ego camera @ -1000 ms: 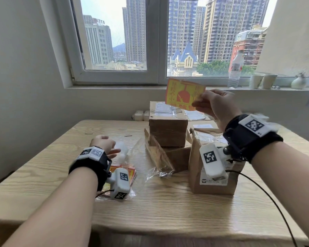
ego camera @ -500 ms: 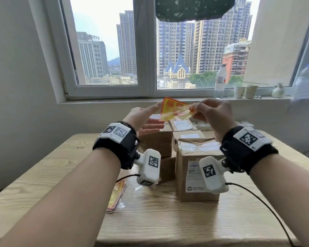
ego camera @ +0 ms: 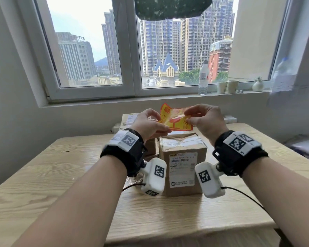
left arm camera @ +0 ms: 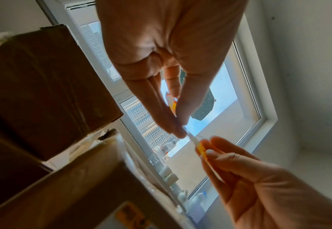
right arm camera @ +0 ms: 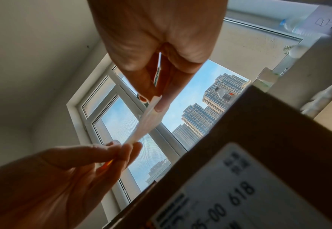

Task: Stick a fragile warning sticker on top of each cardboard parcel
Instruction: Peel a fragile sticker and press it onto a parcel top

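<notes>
A yellow and red fragile sticker hangs in the air above the front cardboard parcel, which has a white label and taped top. My left hand pinches its left edge and my right hand pinches its right edge. The sheet is bent and its top left corner curls up. In the left wrist view the sticker shows edge-on between my left hand and right hand. The right wrist view shows a white strip of it between my right hand and left hand. More parcels stand behind.
The parcels stand on a wooden table under a window. On the sill are a water bottle, two paper cups and a small vase. Crumpled clear plastic lies behind my left wrist.
My left hand has risen from the sticker pack on the table and taken the sticker's left edge. The sticker has come down from window height to just above the front parcel and now bends.
</notes>
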A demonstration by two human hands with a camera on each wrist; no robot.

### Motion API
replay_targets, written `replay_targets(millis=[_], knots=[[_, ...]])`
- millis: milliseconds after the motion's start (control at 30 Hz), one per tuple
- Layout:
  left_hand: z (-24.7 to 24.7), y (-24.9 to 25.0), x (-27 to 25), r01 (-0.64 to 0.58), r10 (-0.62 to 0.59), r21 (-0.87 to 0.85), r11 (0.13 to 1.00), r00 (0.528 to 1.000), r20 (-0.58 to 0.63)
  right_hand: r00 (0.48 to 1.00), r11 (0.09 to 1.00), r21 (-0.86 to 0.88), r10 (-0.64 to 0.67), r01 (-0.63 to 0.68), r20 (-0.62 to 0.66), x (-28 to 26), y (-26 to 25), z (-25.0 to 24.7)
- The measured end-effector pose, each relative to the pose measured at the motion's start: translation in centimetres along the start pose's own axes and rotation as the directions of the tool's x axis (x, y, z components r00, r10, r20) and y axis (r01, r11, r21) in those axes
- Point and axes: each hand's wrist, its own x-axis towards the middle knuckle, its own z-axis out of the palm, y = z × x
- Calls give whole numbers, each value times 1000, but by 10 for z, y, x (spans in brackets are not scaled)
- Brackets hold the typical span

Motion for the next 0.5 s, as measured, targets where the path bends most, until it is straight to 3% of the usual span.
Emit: replay_targets(millis=[200, 367, 500], knots=[[8, -8, 3, -119, 157, 392, 912, 985, -66, 999, 994, -102, -26, 30, 43, 0, 7, -2], [13, -6, 1, -107, 159, 366, 924, 980, -116, 999, 994, -105, 5, 0, 52, -2, 6, -9], [16, -7, 3, -62, 94, 279, 958, 990, -103, 999, 993, -114, 28, -26, 20, 0, 7, -16]])
